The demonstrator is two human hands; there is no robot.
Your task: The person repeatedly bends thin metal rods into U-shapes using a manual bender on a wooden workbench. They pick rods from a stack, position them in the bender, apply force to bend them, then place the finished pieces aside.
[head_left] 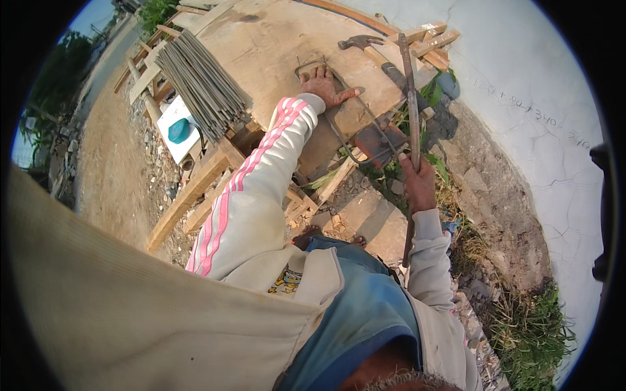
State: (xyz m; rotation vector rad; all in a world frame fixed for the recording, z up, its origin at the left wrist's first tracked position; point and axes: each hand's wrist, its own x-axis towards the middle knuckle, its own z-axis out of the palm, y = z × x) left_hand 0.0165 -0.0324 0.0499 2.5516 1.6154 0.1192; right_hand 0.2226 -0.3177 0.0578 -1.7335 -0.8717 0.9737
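Observation:
My left hand [326,86] lies flat with fingers spread on a plywood tabletop [274,49], over one end of a thin metal rod bent into a rectangular frame [369,113]. The frame's other end reaches past the table edge, close to my right hand [419,184]. That hand is closed around a long metal bar [412,98], which points away from me and runs back along my right forearm. Whether the bar touches the frame I cannot tell. A claw hammer [375,55] lies on the table just left of the bar.
A bundle of straight metal rods [199,85] rests at the table's left, beside a teal object [178,131] on a white board [177,151]. Timber pieces [433,42] lie at the far right, against a pale wall [515,72]. Rubble and plants [531,326] line the right side.

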